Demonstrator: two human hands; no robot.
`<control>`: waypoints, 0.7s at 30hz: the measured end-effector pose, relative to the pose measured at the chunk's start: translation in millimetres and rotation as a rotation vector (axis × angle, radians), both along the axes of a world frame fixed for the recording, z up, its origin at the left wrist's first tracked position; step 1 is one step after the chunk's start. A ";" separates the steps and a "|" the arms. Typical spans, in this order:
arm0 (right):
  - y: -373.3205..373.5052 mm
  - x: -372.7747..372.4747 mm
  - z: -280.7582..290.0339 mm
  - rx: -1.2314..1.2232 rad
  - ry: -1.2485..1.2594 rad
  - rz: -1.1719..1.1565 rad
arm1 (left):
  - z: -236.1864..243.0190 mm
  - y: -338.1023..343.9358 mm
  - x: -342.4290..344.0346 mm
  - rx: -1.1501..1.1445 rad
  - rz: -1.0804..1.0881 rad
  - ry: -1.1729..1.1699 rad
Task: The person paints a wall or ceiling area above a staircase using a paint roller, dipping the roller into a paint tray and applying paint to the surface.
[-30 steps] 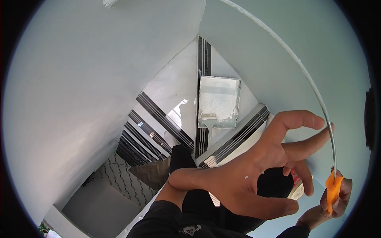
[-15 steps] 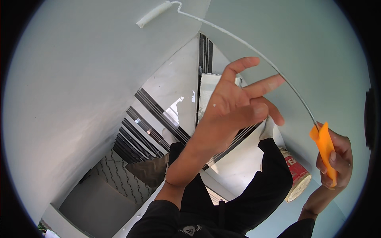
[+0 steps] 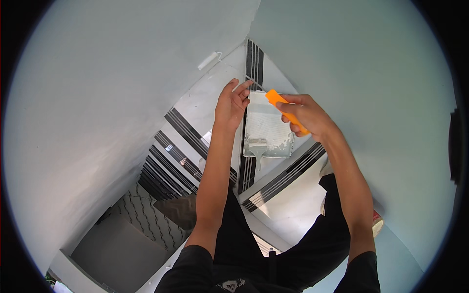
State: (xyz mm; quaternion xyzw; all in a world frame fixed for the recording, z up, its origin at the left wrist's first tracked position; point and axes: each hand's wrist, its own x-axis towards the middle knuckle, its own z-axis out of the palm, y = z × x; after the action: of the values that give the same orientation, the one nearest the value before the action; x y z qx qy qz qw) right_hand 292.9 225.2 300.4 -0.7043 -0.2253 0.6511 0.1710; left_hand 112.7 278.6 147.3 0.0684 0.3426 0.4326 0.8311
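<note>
My right hand (image 3: 309,115) is closed around the orange handle (image 3: 289,112) of a paint roller. From the handle a thin metal rod runs away to the left. It ends in a small white roller head (image 3: 208,61) beside the foot of the left wall; whether they touch I cannot tell. My left hand (image 3: 231,105) is raised near the rod with its fingers apart, a fingertip close to the metal, and holds nothing. Below and between my hands lies a paint tray (image 3: 273,156) coated in white paint. A flat brush (image 3: 258,150) rests in it, its handle over the near rim.
Pale walls meet in a corner ahead, the left wall (image 3: 112,88) and the greenish right wall (image 3: 366,73). The floor has white tiles with black striped bands (image 3: 188,128). A paint bucket (image 3: 377,225) is mostly hidden behind my right forearm. A brown patterned mat (image 3: 178,212) lies lower left.
My right hand has brought the roller in from the right, and its head is now lower and farther from me. My left hand has moved left, uncovering the tray and brush.
</note>
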 end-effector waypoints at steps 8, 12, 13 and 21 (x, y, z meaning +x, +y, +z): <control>-5.2 4.0 -60.1 -0.024 0.071 -0.008 | -55.4 -10.7 7.3 -0.122 -0.032 -0.002; -57.1 34.2 24.3 -0.067 0.084 -0.043 | 16.4 -64.4 18.5 -0.005 -0.084 -0.061; -69.6 37.7 56.9 -0.060 0.131 -0.051 | 47.1 -74.5 14.0 0.048 -0.097 -0.108; -122.7 14.1 177.4 0.172 0.079 -0.206 | 172.9 -90.4 -9.4 0.342 -0.108 -0.262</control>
State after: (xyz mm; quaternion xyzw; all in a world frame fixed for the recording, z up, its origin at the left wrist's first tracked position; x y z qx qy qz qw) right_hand 306.9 102.4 477.8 -0.6803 -0.2001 0.6355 0.3054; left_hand 103.3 188.2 320.1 0.1696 0.1491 0.4444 0.8669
